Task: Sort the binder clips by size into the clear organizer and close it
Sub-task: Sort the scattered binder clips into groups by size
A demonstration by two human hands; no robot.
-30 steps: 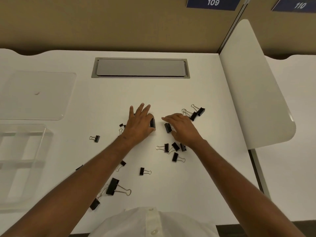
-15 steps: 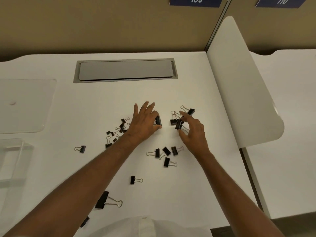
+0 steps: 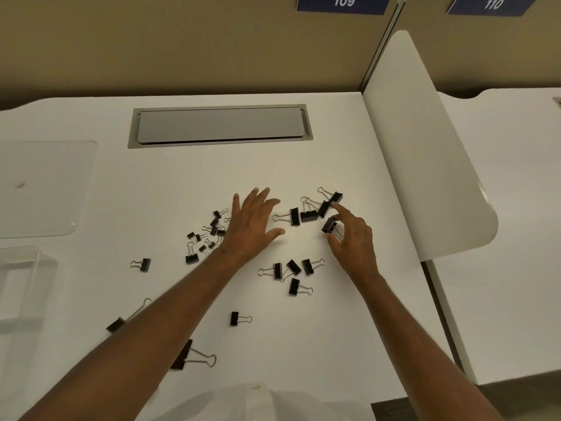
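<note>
1. Right hand [image 3: 352, 238] is pinching a black binder clip [image 3: 329, 224] btw thumb and middle fingers, w/ the index finger [image 3: 340, 209] sticking out toward the far clips. The clip is tilted and looks lifted just off the desk, tho I can't tell for sure.
2. Left hand [image 3: 252, 224] is lying flat w/ fingers straight and spread, thumb out to the right, gripping nothing. Palm is facing down over the white desk [image 3: 182, 177].
3. Just right of the left fingertips, a row of bigger clips [image 3: 308, 214] is sitting, wire handles pointing left and far. Two more [image 3: 329, 202] are leaning against each other at the far right end of it.
4. Left of the left hand a pile of small clips [image 3: 211, 232] is bunching up, partly tucked behind the wrist.
5. Nearer, btw the two forearms, a group of four mid clips [image 3: 293, 273] is lying close together, plus a single one [image 3: 235, 318] closer to the body.
6. More strays: one [image 3: 145, 264] off to the left, a large one [image 3: 182, 355] and another [image 3: 116, 325] peeking out around the left forearm.
7. The clear organizer [image 3: 27, 287] is sitting at the left edge, well apart from the clips. Its clear lid [image 3: 45, 189] is lying flat just beyond it, so the box is standing open.
8. Far side: a grey cable hatch [image 3: 220, 126] is set in the desk, and a white divider panel [image 3: 425, 165] is standing on the right.
</note>
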